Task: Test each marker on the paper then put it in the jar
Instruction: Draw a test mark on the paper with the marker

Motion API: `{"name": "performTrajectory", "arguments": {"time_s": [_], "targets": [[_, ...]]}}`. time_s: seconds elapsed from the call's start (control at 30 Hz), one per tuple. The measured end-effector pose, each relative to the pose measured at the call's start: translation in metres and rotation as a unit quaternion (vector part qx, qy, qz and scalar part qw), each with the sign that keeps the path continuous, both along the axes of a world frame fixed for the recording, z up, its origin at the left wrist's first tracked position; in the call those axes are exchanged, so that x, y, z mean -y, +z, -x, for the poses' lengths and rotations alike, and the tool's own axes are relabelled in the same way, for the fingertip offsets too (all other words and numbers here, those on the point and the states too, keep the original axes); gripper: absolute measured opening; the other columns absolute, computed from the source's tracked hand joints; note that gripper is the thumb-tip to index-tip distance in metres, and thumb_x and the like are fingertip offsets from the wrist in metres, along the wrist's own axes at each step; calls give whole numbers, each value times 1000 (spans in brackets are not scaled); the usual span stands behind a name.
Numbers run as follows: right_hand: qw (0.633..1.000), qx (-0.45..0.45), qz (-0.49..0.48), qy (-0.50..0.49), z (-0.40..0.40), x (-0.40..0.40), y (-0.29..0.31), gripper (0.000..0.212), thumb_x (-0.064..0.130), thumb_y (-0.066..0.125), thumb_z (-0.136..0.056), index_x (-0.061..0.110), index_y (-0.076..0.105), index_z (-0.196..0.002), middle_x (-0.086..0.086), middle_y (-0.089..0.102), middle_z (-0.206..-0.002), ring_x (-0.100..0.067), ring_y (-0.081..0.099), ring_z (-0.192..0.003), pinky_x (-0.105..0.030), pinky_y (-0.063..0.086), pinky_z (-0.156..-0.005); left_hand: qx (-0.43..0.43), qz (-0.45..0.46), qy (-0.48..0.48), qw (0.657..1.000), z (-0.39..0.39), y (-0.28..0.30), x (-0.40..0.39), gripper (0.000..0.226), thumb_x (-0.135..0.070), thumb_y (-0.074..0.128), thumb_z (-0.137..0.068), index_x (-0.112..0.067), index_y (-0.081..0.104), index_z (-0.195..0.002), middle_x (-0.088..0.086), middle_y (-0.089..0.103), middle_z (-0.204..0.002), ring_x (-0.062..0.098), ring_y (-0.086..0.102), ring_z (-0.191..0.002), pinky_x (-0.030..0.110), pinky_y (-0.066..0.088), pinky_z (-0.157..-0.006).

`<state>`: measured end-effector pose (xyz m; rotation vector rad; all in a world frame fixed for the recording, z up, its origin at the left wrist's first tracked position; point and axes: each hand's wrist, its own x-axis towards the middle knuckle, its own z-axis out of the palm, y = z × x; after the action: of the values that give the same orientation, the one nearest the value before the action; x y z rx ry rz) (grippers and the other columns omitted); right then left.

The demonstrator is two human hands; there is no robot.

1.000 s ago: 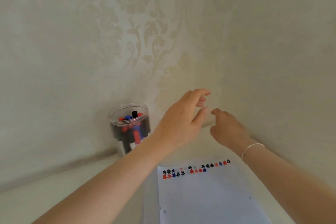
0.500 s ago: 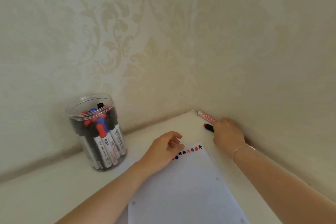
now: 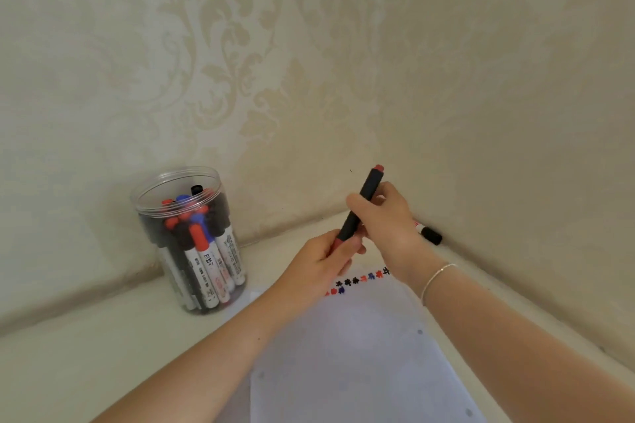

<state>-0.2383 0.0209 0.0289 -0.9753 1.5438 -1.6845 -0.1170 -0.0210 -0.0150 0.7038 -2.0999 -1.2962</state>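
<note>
A red-tipped marker with a dark cap (image 3: 360,205) is held tilted above the far end of the paper (image 3: 357,354). My right hand (image 3: 385,220) grips its dark upper part. My left hand (image 3: 326,263) holds its lower end, which is mostly hidden in the fingers. The white paper carries a row of small red, blue and black test marks (image 3: 360,280) along its far edge. A clear plastic jar (image 3: 187,240) stands to the left, packed with several capped red, blue and black markers. Another marker (image 3: 429,233) lies on the table in the corner behind my right hand.
The cream table (image 3: 86,364) fits into a corner of two patterned wallpapered walls (image 3: 240,62), close behind the jar and along the right side. A thin bracelet (image 3: 436,276) circles my right wrist.
My right hand has picked a marker up from the corner and raised it. My left hand has come off the paper and taken the marker's lower end. The view has tilted down.
</note>
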Motion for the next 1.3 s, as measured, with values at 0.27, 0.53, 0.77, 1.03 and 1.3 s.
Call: {"name": "performTrajectory", "arguments": {"time_s": [0.27, 0.53, 0.77, 1.03, 1.3], "targets": [[966, 62, -81, 239, 3, -8, 11, 23, 6, 63, -83, 9, 52, -63, -8, 51, -60, -13, 35, -45, -22, 34, -40, 47, 9, -64, 997, -14, 30, 2, 39, -33, 47, -98, -28, 57, -60, -10, 34, -49, 8, 27, -45, 20, 25, -48], [946, 24, -37, 321, 8, -16, 17, 22, 3, 52, -88, 7, 52, -66, -8, 52, -59, -13, 37, -39, -22, 39, -39, 23, -89, -195, 977, -21, 42, -2, 34, -37, 46, -98, -31, 68, -72, -7, 24, -47, 9, 18, -42, 25, 17, -45], [961, 157, 42, 226, 44, -20, 32, 12, 9, 51, -75, 4, 53, -64, -12, 45, -64, -19, 43, -36, -25, 44, -41, -22, -239, -235, 942, -47, 19, 8, 52, -49, 64, -84, -21, 26, -62, -10, 22, -47, 6, 18, -40, 18, 23, -43], [992, 98, -24, 81, 28, -8, -24, 21, 8, 60, -87, 7, 50, -69, -5, 51, -60, -16, 37, -43, -25, 36, -41, 147, 85, -25, 985, -32, -8, 19, 26, -21, 71, -83, -14, 47, -86, -15, 57, -76, 5, 50, -67, 24, 44, -65], [998, 40, -52, -21, 5, 2, -61, 25, 4, 67, -80, 7, 48, -65, -10, 51, -55, -16, 48, -38, -20, 38, -40, 127, 40, -13, 991, -31, -33, 29, 29, -17, 58, -67, -20, 44, -92, -9, 64, -105, 10, 54, -101, 30, 46, -86]]}}
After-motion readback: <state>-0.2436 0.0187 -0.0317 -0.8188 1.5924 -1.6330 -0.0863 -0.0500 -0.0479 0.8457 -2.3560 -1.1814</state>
